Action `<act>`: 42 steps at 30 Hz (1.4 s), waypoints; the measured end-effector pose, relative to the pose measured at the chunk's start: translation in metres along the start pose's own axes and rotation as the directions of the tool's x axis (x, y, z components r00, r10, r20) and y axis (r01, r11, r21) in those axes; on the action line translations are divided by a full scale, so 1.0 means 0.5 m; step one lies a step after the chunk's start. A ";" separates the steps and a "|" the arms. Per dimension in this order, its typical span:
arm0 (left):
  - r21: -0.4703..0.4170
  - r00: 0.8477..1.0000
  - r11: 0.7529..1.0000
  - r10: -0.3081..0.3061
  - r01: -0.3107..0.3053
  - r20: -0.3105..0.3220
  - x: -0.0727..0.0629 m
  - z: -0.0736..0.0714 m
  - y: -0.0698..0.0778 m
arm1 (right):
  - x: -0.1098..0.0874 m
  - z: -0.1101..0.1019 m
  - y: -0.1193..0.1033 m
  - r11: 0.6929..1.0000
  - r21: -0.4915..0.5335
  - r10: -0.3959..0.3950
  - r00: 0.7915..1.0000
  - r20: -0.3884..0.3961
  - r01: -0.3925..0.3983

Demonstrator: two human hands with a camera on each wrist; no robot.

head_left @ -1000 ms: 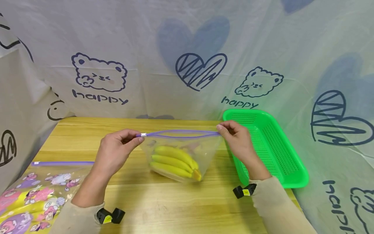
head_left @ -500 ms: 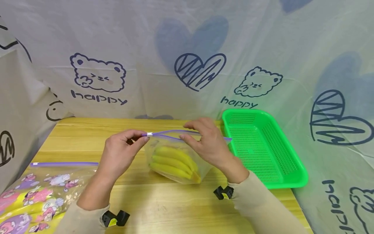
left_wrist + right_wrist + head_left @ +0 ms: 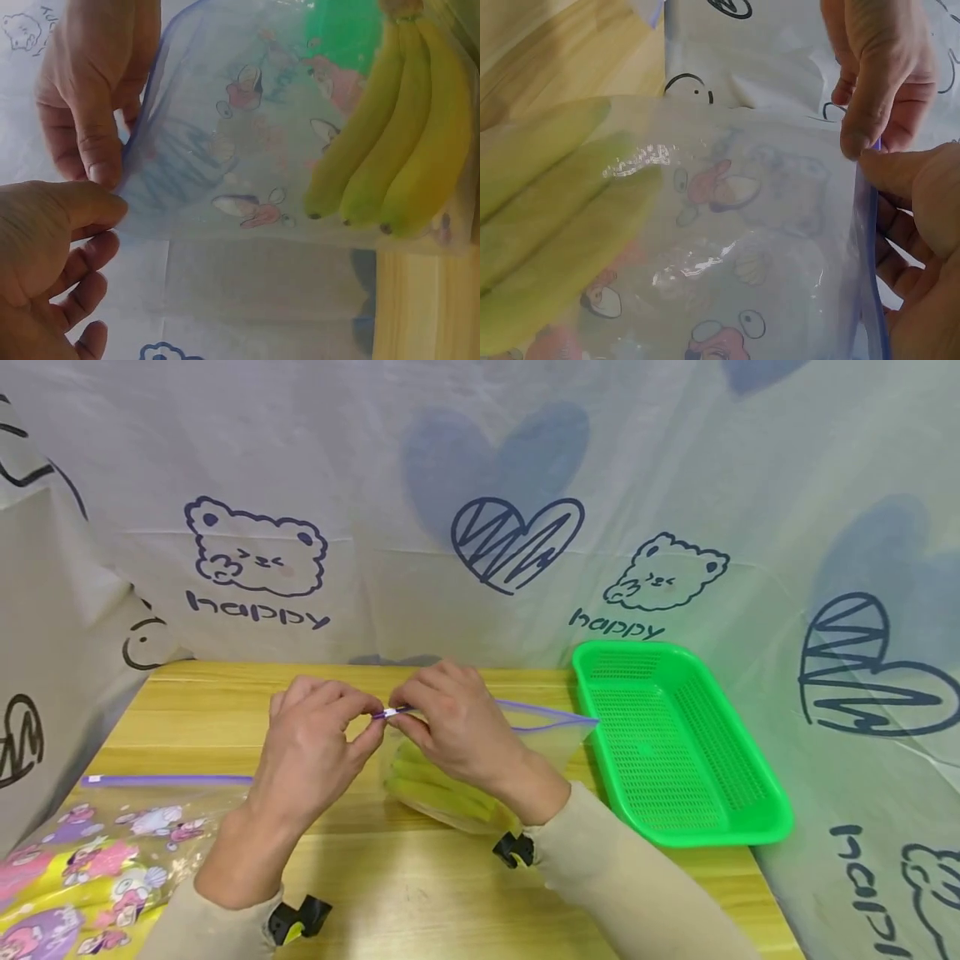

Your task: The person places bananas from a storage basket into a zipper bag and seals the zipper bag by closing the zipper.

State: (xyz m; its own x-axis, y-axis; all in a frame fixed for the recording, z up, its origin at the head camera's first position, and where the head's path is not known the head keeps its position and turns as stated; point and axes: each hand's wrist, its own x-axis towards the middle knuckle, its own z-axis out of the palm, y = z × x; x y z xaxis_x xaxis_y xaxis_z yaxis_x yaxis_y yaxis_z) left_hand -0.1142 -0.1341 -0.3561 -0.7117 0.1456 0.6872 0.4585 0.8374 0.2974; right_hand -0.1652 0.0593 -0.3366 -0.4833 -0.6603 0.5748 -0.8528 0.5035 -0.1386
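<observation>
A clear zipper bag with a purple top strip and cartoon prints holds a bunch of yellow bananas. My left hand pinches the top left corner of the bag between thumb and forefinger. Right beside it, my right hand pinches the strip at the white slider, and the two hands nearly meet. To the right of my right hand the bag's mouth gapes. In the head view my right hand and forearm cover part of the bananas.
A second printed zipper bag with yellow contents lies at the left of the wooden table. A green plastic basket stands at the right. Behind the table hangs a pale printed cloth.
My right hand has let go of the bag's right corner and moved left along the strip to the slider. My left hand keeps its pinch on the left corner.
</observation>
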 end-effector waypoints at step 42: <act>0.109 0.963 0.966 0.214 -0.233 0.165 0.006 -0.058 -0.045 | -0.019 -0.011 0.011 0.975 -0.193 -0.080 0.985 0.154 0.109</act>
State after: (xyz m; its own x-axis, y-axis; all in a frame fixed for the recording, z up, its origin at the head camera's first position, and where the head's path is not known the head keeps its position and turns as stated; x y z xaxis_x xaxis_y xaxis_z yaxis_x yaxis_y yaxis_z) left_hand -0.1111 -0.1678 -0.3414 -0.6747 0.4062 0.6162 0.5513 0.8325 0.0548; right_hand -0.1642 0.0714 -0.3384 -0.4384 -0.7765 0.4526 -0.8461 0.5264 0.0837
